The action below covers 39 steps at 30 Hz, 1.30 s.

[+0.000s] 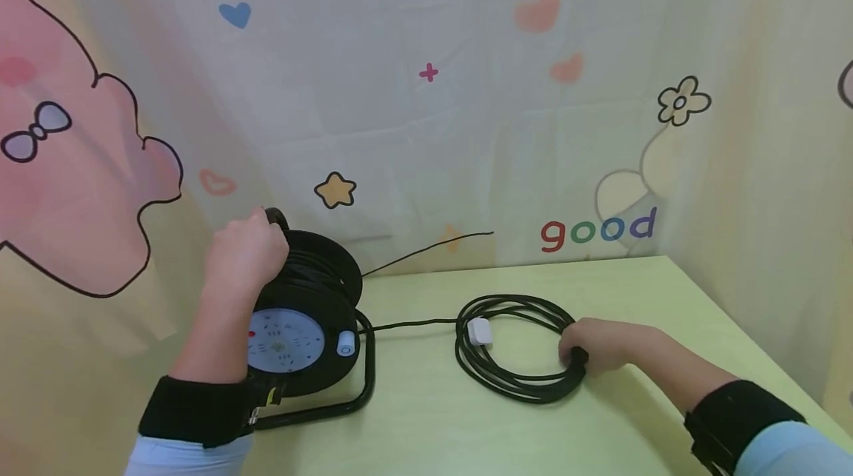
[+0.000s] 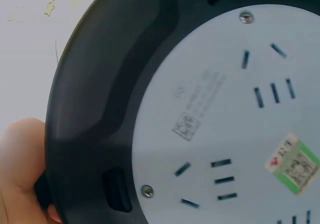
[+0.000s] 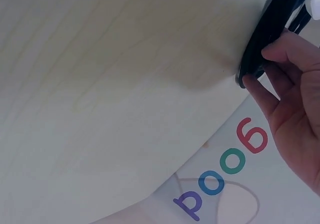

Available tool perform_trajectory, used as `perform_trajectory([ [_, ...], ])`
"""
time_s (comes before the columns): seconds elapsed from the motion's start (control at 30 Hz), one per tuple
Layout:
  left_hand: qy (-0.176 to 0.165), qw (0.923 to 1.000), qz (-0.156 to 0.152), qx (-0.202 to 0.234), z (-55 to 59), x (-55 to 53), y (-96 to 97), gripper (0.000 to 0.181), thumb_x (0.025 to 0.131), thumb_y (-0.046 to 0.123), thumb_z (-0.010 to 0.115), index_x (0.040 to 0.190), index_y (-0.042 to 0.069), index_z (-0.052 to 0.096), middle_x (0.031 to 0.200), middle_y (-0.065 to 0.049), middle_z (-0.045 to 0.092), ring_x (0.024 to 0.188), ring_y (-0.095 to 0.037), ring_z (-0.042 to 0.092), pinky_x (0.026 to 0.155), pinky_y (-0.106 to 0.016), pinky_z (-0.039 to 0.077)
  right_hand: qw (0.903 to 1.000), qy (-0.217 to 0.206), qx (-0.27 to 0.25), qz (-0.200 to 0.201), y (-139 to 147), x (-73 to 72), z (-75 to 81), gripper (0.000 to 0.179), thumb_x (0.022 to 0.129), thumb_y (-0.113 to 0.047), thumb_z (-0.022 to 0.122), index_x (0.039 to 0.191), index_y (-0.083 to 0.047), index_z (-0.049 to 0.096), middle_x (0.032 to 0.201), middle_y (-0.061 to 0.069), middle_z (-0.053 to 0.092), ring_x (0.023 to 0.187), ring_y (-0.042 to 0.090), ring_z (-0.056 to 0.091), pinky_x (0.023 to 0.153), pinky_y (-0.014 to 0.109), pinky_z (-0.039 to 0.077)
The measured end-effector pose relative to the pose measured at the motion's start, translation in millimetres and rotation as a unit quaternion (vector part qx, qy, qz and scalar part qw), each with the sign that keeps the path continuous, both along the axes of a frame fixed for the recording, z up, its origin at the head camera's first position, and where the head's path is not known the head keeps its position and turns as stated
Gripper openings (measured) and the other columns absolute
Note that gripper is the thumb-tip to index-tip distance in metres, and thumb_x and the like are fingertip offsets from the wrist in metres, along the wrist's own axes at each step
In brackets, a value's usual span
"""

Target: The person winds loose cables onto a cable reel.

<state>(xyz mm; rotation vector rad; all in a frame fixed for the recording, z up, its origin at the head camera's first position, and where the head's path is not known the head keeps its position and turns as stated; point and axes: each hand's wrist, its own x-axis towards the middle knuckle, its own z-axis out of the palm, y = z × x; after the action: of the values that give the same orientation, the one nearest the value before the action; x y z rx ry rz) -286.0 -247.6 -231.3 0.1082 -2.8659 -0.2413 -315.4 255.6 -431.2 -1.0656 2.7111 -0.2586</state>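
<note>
1. Reel (image 1: 303, 298), black: stands on its tubular frame (image 1: 369, 365) at the table's (image 1: 426, 424) left; cable wound on the drum, pale socket panel (image 1: 286, 340) facing you.
2. Left hand (image 1: 246, 246): yours, fingers curled round the black handle (image 1: 276, 218) atop the reel.
3. Coil (image 1: 516, 389), black cable: loops lie on the table, right of the reel, one strand (image 1: 416, 323) running between the two; white plug (image 1: 479, 332) on the coil's left side.
4. Right hand (image 1: 600, 345): yours, thumb and fingers pinching the coil's right side.
5. Step in hand, by judgement: you are managing the loose coil while steadying the reel.
6. Next move, by judgement: calls for a firm pinch on all loops and slack in the strand, so nothing tangles or drags your reel.
</note>
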Motion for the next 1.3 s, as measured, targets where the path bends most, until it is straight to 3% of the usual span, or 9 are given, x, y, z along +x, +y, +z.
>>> perform_trajectory([
  [0.13,0.0,0.9998,0.012,-0.014,2.8,5.3,-2.1,0.063,0.101,0.043,0.031,0.141,-0.006,0.031,0.123,-0.038,0.047,0.105,-0.054,0.044,0.081,-0.064,0.041,0.9994,-0.027,-0.017,-0.015,-4.0,-5.5,3.6,0.04,0.07,0.011,0.064,0.095,-0.019,0.07,0.091,-0.011,0.063,0.087,0.012,0.056,0.083,0.04,0.048],
  [0.3,0.093,0.9944,-0.007,-0.05,3.8,15.0,-4.7,0.068,0.097,0.051,0.041,0.132,-0.007,0.043,0.127,-0.034,0.042,0.113,-0.051,0.032,0.09,-0.065,0.031,0.9944,-0.079,-0.047,-0.052,-6.6,-16.8,14.8,0.039,0.076,0.007,0.06,0.109,-0.013,0.068,0.104,-0.002,0.066,0.097,0.016,0.058,0.087,0.043,0.048],
  [0.43,0.195,0.9801,-0.034,-0.02,3.1,27.4,-5.5,0.059,0.096,0.046,0.048,0.131,-0.002,0.048,0.126,-0.03,0.041,0.115,-0.049,0.027,0.093,-0.063,0.024,0.9949,-0.052,-0.069,-0.053,-8.8,-28.4,36.0,0.035,0.081,0.001,0.061,0.114,-0.009,0.066,0.111,0.004,0.065,0.103,0.022,0.057,0.09,0.048,0.046],
  [0.53,0.258,0.9639,-0.062,0.02,-1.1,38.3,-3.4,0.051,0.095,0.042,0.052,0.122,-0.001,0.055,0.111,-0.025,0.05,0.105,-0.044,0.035,0.089,-0.059,0.029,0.9958,-0.006,-0.079,-0.046,-16.1,-36.7,53.9,0.033,0.084,-0.003,0.06,0.116,-0.011,0.065,0.114,0.004,0.064,0.106,0.024,0.056,0.09,0.048,0.046],
  [0.7,0.308,0.9445,-0.089,0.075,-15.9,50.9,4.3,0.041,0.094,0.042,0.057,0.1,0.001,0.059,0.079,-0.011,0.052,0.076,-0.03,0.046,0.064,-0.046,0.04,0.9926,0.032,-0.111,-0.04,-44.2,-45.1,78.2,0.035,0.088,-0.008,0.059,0.123,-0.009,0.061,0.123,0.006,0.06,0.113,0.027,0.052,0.092,0.05,0.045],
  [0.83,0.293,0.9476,-0.094,0.085,-28.9,56.3,9.3,0.039,0.094,0.045,0.056,0.086,0.007,0.057,0.067,-0.004,0.051,0.06,-0.022,0.047,0.052,-0.038,0.037,0.9886,0.041,-0.141,-0.033,-78.5,-47.4,87.7,0.039,0.091,-0.013,0.059,0.129,-0.005,0.055,0.127,0.012,0.057,0.117,0.027,0.05,0.095,0.05,0.042],
  [0.93,0.266,0.9549,-0.11,0.072,-39.0,58.1,11.2,0.041,0.093,0.048,0.056,0.074,0.012,0.057,0.056,0.0,0.049,0.052,-0.019,0.045,0.046,-0.034,0.035,0.9859,0.044,-0.16,-0.024,-110.5,-49.2,86.3,0.042,0.093,-0.018,0.059,0.132,-0.005,0.052,0.129,0.012,0.056,0.119,0.024,0.048,0.097,0.048,0.04],
  [1.13,0.139,0.9789,-0.13,0.075,-58.6,59.2,18.1,0.054,0.092,0.061,0.049,0.06,0.018,0.056,0.046,0.004,0.043,0.047,-0.015,0.044,0.043,-0.032,0.035,0.9849,0.022,-0.171,-0.022,-170.1,-51.8,70.1,0.046,0.096,-0.021,0.056,0.138,-0.006,0.045,0.135,0.009,0.051,0.123,0.022,0.045,0.099,0.044,0.039],
  [1.3,0.064,0.9856,-0.131,0.085,-75.9,54.3,25.1,0.061,0.09,0.061,0.052,0.049,0.017,0.048,0.043,0.005,0.036,0.043,-0.015,0.041,0.04,-0.029,0.029,0.987,-0.01,-0.153,-0.045,-207.1,-53.9,49.8,0.051,0.099,-0.02,0.053,0.144,-0.006,0.036,0.143,0.012,0.042,0.128,0.024,0.038,0.102,0.043,0.036],
])
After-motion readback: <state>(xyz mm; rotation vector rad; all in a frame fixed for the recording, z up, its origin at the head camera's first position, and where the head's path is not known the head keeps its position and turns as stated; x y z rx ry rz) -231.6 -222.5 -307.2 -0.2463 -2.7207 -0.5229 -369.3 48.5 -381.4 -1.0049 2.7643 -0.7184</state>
